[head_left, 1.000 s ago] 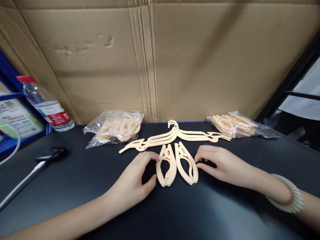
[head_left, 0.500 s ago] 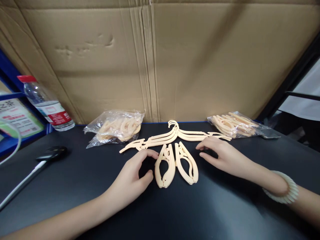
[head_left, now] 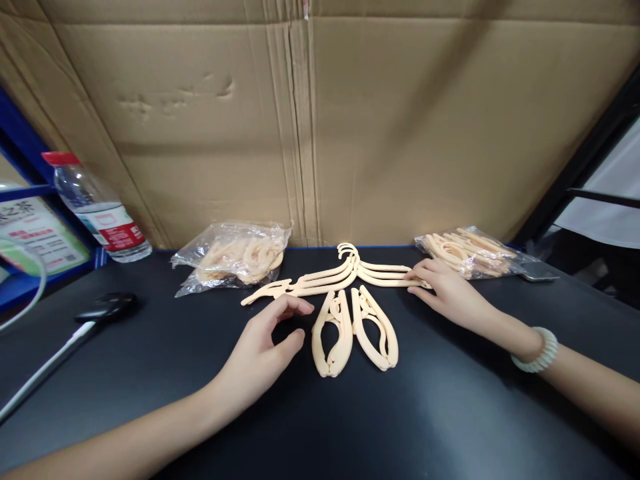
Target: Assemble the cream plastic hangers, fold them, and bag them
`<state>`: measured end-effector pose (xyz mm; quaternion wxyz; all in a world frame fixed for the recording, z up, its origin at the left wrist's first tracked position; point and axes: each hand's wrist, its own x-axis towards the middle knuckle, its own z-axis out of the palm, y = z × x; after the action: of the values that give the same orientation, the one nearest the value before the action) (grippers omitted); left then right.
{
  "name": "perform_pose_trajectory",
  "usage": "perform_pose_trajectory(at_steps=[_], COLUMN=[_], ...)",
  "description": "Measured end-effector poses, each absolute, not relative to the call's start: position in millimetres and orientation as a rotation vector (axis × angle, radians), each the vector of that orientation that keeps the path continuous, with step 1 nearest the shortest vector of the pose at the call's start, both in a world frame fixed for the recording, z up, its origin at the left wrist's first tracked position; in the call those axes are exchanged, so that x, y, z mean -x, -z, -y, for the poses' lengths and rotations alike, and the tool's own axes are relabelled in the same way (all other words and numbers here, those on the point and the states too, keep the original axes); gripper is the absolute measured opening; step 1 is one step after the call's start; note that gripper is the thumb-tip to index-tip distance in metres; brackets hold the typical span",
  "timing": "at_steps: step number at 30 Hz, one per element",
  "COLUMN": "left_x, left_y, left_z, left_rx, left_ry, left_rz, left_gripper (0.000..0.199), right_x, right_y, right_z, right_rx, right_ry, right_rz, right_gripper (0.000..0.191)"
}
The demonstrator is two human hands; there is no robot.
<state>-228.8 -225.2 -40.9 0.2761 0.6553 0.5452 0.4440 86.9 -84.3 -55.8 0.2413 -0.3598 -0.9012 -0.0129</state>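
Several unfolded cream hangers (head_left: 330,275) lie overlapped on the black table, hooks toward the cardboard. My right hand (head_left: 447,290) is at their right end, with thumb and fingertips closed around the tip of a hanger arm; the hand hides the rest of that end. Nearer to me lie two folded hangers, a left one (head_left: 341,347) and a right one (head_left: 375,357), side by side. My left hand (head_left: 267,340) is beside the left folded hanger, fingers curved and apart, holding nothing. A small gap shows between its fingertips and that hanger.
Clear plastic bags of folded hangers lie at back left (head_left: 235,257) and back right (head_left: 467,250). A water bottle (head_left: 113,223), a black device (head_left: 106,307) and its white cable (head_left: 47,370) are on the left. A cardboard sheet (head_left: 200,153) stands behind the table.
My right hand has moved slightly inward to the right end of the unfolded hangers, its fingers closing there. My left hand has shifted slightly away from the left folded hanger. The view has moved a little.
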Motion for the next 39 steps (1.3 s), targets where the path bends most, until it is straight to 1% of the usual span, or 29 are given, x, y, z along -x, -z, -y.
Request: perform_pose_trajectory(at_steps=[10,14,19,21,23,25,27,30,35,39], left_x=[228,228,228,228,228,228,228,226,224,225], left_y=[40,39,38,39,41,42,44,45,42,42], left_z=[225,225,225,225,224,224,224,225,228,228], left_rx=[-1.735,-1.697,-1.677,-1.679,-1.660,-1.606,-1.529,-1.446,-1.502,-1.446], left_ry=[-1.218,-1.235,-1.248,-1.217,-1.198,-1.229,-1.288,-1.349,-1.377,-1.477], left_rz=[-1.457,-1.456,-1.458,-1.463,-1.461,-1.465,-1.482,-1.495,-1.424,-1.372], left_gripper=[0.017,0.016,0.015,0.017,0.026,0.039,0.045,0.043,0.044,0.037], right_x=[-82,-81,-82,-82,-82,-81,-80,-79,-76,-76], right_y=[50,41,31,30,31,31,31,31,34,32], right_z=[88,95,99,99,99,101,103,109,115,117], right_rx=[0.958,1.032,0.993,0.990,0.985,0.957,0.924,0.885,0.819,0.797], right_ry=[-0.047,-0.130,-0.094,-0.121,-0.170,-0.182,-0.140,-0.067,0.044,0.097], right_rz=[2.401,2.281,2.099,2.039,2.001,2.017,2.080,2.203,2.355,2.377], right_gripper=[0.008,0.011,0.014,0.015,0.015,0.013,0.011,0.012,0.015,0.015])
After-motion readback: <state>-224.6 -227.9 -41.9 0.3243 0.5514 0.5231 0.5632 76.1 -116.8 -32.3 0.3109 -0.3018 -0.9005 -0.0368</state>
